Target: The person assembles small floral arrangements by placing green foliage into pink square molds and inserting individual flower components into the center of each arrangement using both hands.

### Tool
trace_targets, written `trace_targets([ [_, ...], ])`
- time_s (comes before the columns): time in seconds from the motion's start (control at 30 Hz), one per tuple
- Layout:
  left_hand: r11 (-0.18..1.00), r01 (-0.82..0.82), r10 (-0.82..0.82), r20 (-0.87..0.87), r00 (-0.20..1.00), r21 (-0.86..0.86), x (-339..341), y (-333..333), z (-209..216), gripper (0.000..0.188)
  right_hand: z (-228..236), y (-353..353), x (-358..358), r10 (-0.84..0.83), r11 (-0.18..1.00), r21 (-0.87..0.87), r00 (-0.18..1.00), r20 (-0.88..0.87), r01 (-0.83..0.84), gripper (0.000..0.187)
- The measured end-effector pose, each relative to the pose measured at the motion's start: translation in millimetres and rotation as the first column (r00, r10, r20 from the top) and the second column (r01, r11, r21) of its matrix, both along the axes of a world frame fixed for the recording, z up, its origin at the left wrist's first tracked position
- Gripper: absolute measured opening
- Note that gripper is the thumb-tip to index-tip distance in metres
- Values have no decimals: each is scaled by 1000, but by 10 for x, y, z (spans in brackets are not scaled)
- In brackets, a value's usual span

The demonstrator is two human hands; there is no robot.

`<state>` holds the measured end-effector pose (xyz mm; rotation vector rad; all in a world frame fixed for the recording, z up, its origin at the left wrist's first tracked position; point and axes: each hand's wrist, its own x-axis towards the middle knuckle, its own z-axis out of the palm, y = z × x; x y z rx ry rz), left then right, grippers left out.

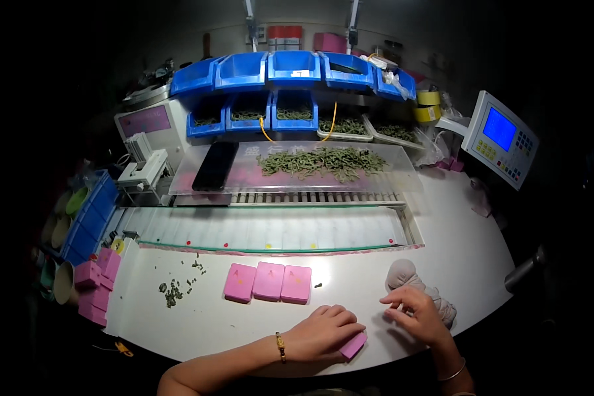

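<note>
My left hand (327, 333), with a beaded bracelet at its wrist, lies near the front edge of the white table, its fingers curled over a small pink box (354, 345). Most of that box is hidden under the hand. To the right, my right hand (416, 315) is raised with its thumb and fingers apart, holding nothing. Behind and beside it rests a grey, lumpy soft bundle (402, 272), partly covered by the hand. Three pink boxes (268, 281) stand side by side beyond my left hand, with one small dark green piece (319, 286) next to them.
Loose green pieces (171, 292) lie at the left, near stacked pink boxes (94, 297). Farther back are a long glass-edged panel (270, 228), a clear tray (402, 162) bearing a green heap and a phone (216, 166), blue bins (241, 69), and a keypad display (501, 140) at right.
</note>
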<state>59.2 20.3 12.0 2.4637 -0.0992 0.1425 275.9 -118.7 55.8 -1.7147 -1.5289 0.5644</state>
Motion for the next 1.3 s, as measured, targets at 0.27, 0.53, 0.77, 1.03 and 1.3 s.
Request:
trace_targets([
  [0.27, 702, -259, 467, 155, 870, -663, 67, 51, -92, 67, -130, 0, -535, 76, 955, 285, 997, 36, -83, 60],
  [0.53, -260, 116, 547, -47, 836, -959, 19, 4, 34, 63, -94, 299, -806, 52, 883, 425, 942, 332, -198, 67],
  [0.77, -336, 263, 665, -29, 747, -904, 91, 125, 234, 55, -292, 184, -1020, 52, 888, 367, 853, 519, -277, 53],
  [1.03, -488, 75, 582, -260, 771, -870, 132, 202, 223, 68, -324, 163, -1015, 81, 863, 354, 791, 606, -360, 45],
  [1.3, -408, -98, 591, -344, 730, -908, 131, 209, 176, 60, -35, 71, -124, -323, 914, 404, 687, 651, 47, 68],
])
